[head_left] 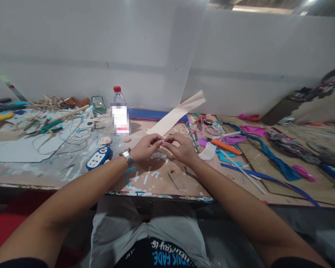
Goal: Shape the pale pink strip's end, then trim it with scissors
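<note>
My left hand (146, 148), with a metal watch (127, 157) on its wrist, is closed in a pinch above the worktable. The fingertips of my right hand (181, 148) meet it, also pinched. Something small and pale pink seems to sit between the fingertips, too small to make out. Just behind my fingers is the lower end of a long cream paper strip (181, 111), which slants up to the right. I cannot tell whether my fingers touch that strip. White paper scraps (146, 176) lie on the table below my hands.
On the left are a blue-and-white power strip (98, 158), a red-capped bottle (120, 111) and green-handled pliers (47, 128). An orange utility knife (226, 146), a blue ribbon (268, 175) and purple paper pieces lie to the right. A white wall (156, 44) stands behind.
</note>
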The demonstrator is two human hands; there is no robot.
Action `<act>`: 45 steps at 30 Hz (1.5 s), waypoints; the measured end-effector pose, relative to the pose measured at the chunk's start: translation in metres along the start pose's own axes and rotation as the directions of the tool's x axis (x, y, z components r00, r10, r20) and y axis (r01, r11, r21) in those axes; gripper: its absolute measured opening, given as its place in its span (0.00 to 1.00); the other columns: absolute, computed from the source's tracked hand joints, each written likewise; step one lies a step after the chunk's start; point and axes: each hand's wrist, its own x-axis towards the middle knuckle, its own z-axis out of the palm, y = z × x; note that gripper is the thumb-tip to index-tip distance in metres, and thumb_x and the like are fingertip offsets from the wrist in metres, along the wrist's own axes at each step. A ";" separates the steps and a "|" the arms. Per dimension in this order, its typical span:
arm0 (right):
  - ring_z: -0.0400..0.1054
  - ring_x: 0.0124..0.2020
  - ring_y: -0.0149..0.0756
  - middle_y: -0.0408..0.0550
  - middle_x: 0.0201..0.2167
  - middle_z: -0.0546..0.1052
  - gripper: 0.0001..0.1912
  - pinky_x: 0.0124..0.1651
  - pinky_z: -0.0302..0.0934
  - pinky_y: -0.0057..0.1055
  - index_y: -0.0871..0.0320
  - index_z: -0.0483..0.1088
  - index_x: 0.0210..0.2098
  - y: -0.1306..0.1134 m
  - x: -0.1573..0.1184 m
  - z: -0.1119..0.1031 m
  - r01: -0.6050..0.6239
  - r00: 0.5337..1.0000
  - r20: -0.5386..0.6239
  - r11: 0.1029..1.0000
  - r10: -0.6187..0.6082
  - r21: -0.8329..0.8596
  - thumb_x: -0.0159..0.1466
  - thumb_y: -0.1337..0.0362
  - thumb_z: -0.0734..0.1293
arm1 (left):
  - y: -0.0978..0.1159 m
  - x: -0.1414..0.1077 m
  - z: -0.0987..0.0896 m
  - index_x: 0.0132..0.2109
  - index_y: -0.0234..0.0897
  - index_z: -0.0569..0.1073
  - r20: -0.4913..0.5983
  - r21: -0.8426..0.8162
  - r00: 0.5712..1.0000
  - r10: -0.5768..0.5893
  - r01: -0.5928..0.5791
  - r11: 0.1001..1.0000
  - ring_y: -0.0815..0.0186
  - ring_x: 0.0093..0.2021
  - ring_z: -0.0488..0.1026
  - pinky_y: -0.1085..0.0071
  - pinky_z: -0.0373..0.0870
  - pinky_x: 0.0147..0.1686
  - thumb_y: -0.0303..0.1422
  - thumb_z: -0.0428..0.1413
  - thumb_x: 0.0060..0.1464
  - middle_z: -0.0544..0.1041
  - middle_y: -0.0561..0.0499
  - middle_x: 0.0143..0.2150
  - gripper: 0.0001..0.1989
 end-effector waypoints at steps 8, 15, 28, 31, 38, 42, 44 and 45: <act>0.73 0.35 0.38 0.48 0.34 0.81 0.12 0.41 0.64 0.36 0.55 0.76 0.36 -0.003 0.001 -0.003 0.041 0.999 0.002 0.998 -0.041 -0.054 0.69 0.55 0.67 | 0.000 0.001 -0.002 0.43 0.35 0.74 -0.052 0.043 0.998 -0.026 0.028 0.999 0.67 0.34 0.69 0.70 0.66 0.36 0.38 0.50 0.66 0.75 0.50 0.35 0.12; 0.72 0.34 0.39 0.48 0.32 0.79 0.10 0.41 0.63 0.36 0.55 0.74 0.34 -0.002 0.001 -0.004 0.075 0.997 0.011 0.994 -0.075 -0.074 0.69 0.58 0.66 | 0.001 0.001 -0.002 0.42 0.35 0.73 -0.075 0.047 0.997 -0.024 0.028 0.998 0.66 0.35 0.68 0.69 0.65 0.38 0.37 0.49 0.66 0.74 0.50 0.36 0.12; 0.70 0.33 0.36 0.46 0.30 0.78 0.10 0.40 0.62 0.33 0.56 0.73 0.33 -0.005 0.001 -0.003 0.066 0.998 0.009 0.998 -0.066 -0.010 0.67 0.57 0.68 | 0.003 0.000 -0.002 0.43 0.34 0.74 -0.051 0.064 0.999 0.014 -0.011 0.998 0.66 0.38 0.71 0.69 0.66 0.41 0.35 0.49 0.66 0.76 0.49 0.39 0.11; 0.70 0.32 0.35 0.46 0.30 0.78 0.12 0.39 0.62 0.33 0.56 0.73 0.33 -0.003 0.002 -0.002 0.071 0.997 0.006 0.997 -0.071 -0.010 0.68 0.56 0.68 | 0.004 0.000 -0.001 0.44 0.34 0.74 -0.043 0.076 0.999 0.030 -0.027 0.997 0.65 0.38 0.71 0.69 0.67 0.41 0.36 0.49 0.66 0.77 0.48 0.39 0.12; 0.70 0.31 0.35 0.45 0.29 0.76 0.13 0.37 0.62 0.32 0.56 0.72 0.32 -0.003 0.001 -0.002 0.049 0.998 -0.038 0.998 -0.050 -0.026 0.67 0.54 0.69 | 0.004 -0.001 -0.003 0.44 0.33 0.77 -0.035 -0.004 0.999 0.014 -0.014 1.000 0.65 0.38 0.73 0.70 0.67 0.40 0.38 0.52 0.65 0.79 0.48 0.38 0.14; 0.70 0.32 0.35 0.46 0.29 0.77 0.14 0.38 0.63 0.33 0.56 0.72 0.32 -0.003 0.001 -0.003 0.055 0.997 -0.043 0.998 -0.057 -0.029 0.67 0.53 0.69 | 0.005 0.000 -0.004 0.45 0.34 0.79 -0.036 -0.035 0.999 0.004 -0.005 0.999 0.65 0.39 0.74 0.70 0.68 0.40 0.42 0.54 0.65 0.81 0.46 0.40 0.16; 0.70 0.32 0.36 0.46 0.29 0.77 0.14 0.38 0.63 0.33 0.56 0.72 0.32 -0.003 0.001 -0.003 0.064 0.997 -0.038 0.998 -0.065 -0.027 0.68 0.53 0.68 | 0.005 0.000 -0.004 0.45 0.34 0.80 -0.032 -0.027 0.999 -0.001 0.000 1.000 0.65 0.38 0.74 0.70 0.68 0.39 0.44 0.56 0.63 0.81 0.45 0.40 0.18; 0.70 0.32 0.36 0.46 0.29 0.77 0.14 0.38 0.63 0.34 0.56 0.72 0.32 -0.003 0.001 -0.003 0.066 0.997 -0.038 0.997 -0.067 -0.026 0.68 0.53 0.68 | 0.005 0.000 -0.004 0.45 0.34 0.80 -0.029 -0.023 1.000 -0.003 0.002 1.000 0.65 0.38 0.74 0.70 0.67 0.38 0.45 0.56 0.62 0.81 0.45 0.40 0.18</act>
